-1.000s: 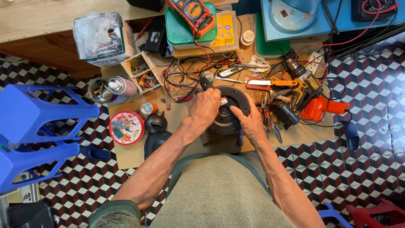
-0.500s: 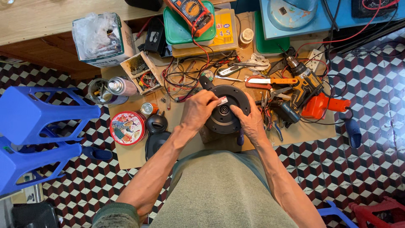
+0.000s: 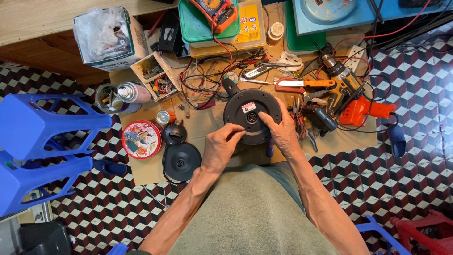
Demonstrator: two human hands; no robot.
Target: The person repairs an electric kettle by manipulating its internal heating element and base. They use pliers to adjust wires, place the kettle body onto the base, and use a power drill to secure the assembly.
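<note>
A black round kettle (image 3: 245, 111) lies upturned on a cardboard mat (image 3: 146, 172), showing its flat underside with a small sticker. My right hand (image 3: 279, 130) lies spread over the right part of that underside and holds it down. My left hand (image 3: 221, 147) hovers at the near left rim, fingers curled and thumb pressed to forefinger; I cannot tell whether something small is pinched there. A blue-handled tool (image 3: 269, 148) pokes out under my right hand.
A black round power base (image 3: 181, 161) and a black lid (image 3: 174, 133) lie left of my hands, beside a red tin (image 3: 141, 139). A cordless drill (image 3: 344, 87), an orange knife (image 3: 302, 85), pliers and tangled wires (image 3: 203, 80) lie behind. Blue stools (image 3: 42, 127) stand at left.
My left hand has come off the kettle's underside and drawn back toward me to the near left rim. The right hand stays on the kettle, whose underside now shows in full.
</note>
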